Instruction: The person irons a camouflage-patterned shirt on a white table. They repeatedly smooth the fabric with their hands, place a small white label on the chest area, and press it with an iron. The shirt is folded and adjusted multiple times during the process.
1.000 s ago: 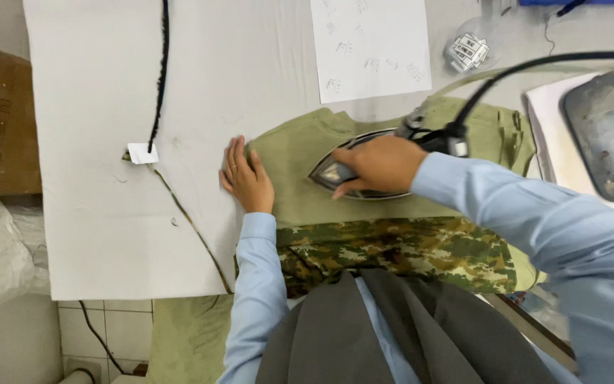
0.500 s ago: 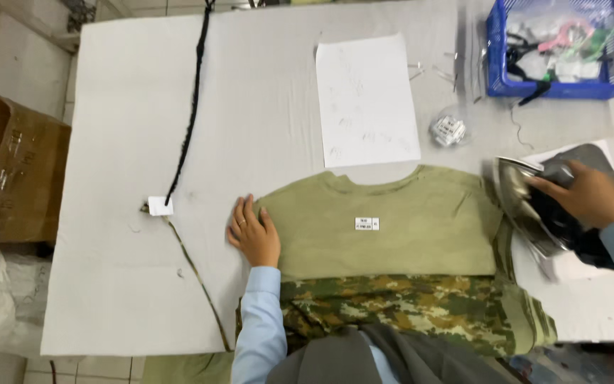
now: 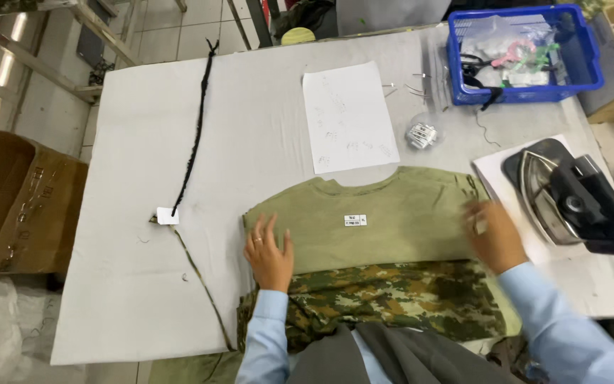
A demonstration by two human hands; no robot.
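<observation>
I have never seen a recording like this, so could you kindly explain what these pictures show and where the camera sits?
There is no machine here: a person works with two bare hands, and the one camera sits on their head, looking down at a table covered in pale cloth. The left hand lies flat on the left edge of an olive shirt, which is spread over camouflage fabric. The right hand is blurred over the shirt's right side and seems to hold nothing. An iron rests on its pad at the right, apart from both hands. Further back lie a paper sheet, a blue basket of oddments, and a black cord.
</observation>
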